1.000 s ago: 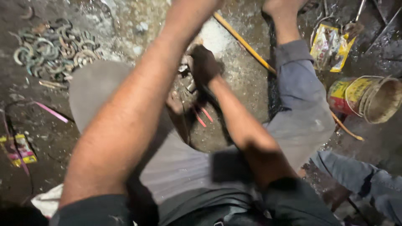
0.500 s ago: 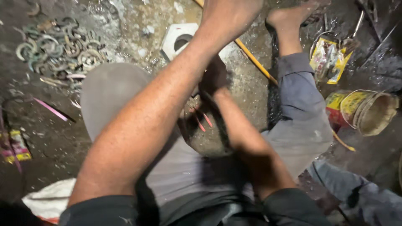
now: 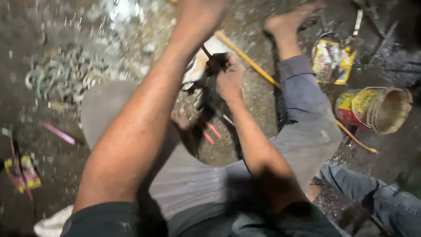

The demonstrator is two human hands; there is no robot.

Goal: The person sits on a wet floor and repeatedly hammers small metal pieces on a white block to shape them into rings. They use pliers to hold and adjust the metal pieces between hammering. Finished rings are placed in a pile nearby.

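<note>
1. Grip, head view: right hand is clenched on a small dark metal workpiece; fingers wrap it fully, so its shape cannot be told.
2. Left hand is raised at the top edge, partly cropped and blurred; cannot tell whether it grasps the thin dark rod just below it.
3. Workpiece sits between the two hands, above a pale flat plate on the gritty floor.
4. Long yellow stick runs diagonally just beside the right hand, toward the lower right.
5. Edges: grey-trousered knee bounds the left; grey-trousered leg with bare foot bounds the right.
6. Open room: narrow floor gap between the legs, holding red-handled pliers.
7. Well apart, right: yellow-and-red tin can, yellow packet. Left: pile of metal rings.
</note>
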